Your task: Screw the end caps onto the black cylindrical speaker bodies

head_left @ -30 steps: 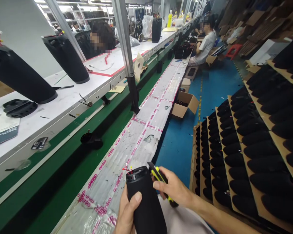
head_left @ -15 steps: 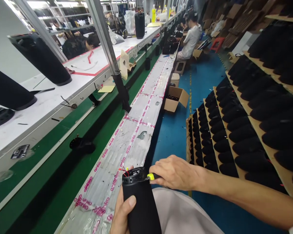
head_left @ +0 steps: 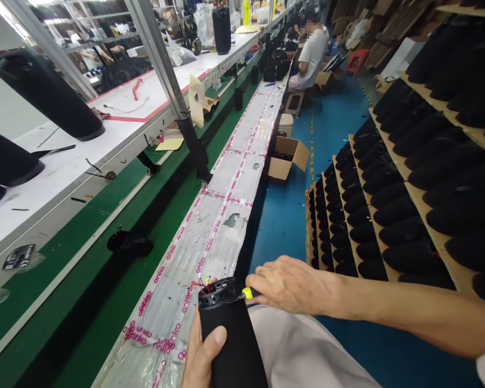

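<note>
My left hand [head_left: 204, 350] is wrapped around a black fabric-covered cylindrical speaker [head_left: 232, 345], thumb across its front. It stands nearly upright with its open end on top. Red wires and a small yellow piece stick out of the plastic rim [head_left: 218, 292]. In my right hand [head_left: 285, 285] is a hand tool with a yellow-and-black handle [head_left: 248, 292], its tip against the right side of the rim. The fingers are closed round the handle; the tip is too small to tell its kind.
A taped narrow bench [head_left: 222, 226] runs ahead beside a green conveyor [head_left: 76, 280], where a black part [head_left: 129, 243] lies. More speakers [head_left: 52, 97] stand on the white shelf at left. Racks of black cylinders [head_left: 420, 215] rise at right. A cardboard box [head_left: 283, 161] and a seated person [head_left: 311, 51] are farther off.
The view has shifted slightly, so the surroundings sit a little farther left and higher. Both hands keep their hold; the tool tip stays at the rim's right side.
</note>
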{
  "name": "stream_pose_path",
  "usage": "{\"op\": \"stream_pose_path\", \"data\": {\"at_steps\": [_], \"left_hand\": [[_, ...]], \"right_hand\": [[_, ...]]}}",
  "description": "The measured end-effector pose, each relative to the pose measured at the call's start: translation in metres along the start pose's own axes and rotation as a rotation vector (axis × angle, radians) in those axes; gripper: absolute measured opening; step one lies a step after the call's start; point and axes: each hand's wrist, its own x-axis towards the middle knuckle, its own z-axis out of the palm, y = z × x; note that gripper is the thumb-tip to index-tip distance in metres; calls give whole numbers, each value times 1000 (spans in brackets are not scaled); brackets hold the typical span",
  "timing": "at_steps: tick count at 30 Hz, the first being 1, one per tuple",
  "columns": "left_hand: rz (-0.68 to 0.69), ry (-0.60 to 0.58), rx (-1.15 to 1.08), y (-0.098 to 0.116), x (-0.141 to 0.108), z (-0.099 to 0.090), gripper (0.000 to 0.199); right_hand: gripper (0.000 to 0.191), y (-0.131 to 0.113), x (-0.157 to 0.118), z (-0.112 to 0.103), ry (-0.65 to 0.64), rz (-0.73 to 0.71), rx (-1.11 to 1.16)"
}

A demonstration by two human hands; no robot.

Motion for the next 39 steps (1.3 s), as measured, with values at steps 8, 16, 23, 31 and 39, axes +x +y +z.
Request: {"op": "stream_pose_path", "data": {"at_steps": [8, 16, 23, 31, 39], "left_hand": [[-59, 14, -168, -14, 9, -1, 99], [-155, -8, -251, -19, 27, -14, 77], [-26, -23, -248, -6, 9, -8, 72], [25, 31, -95, 7, 3, 6, 74], [205, 55, 291, 24, 2, 10, 74]], "right_hand": [[53, 10, 7, 18, 202, 6, 524], [32, -3, 1, 10, 234, 411, 982], [30, -18, -5, 17, 49, 471, 907], [27, -9, -2, -1, 82, 241, 666], [27, -8, 7, -20, 39, -31, 90]]}}
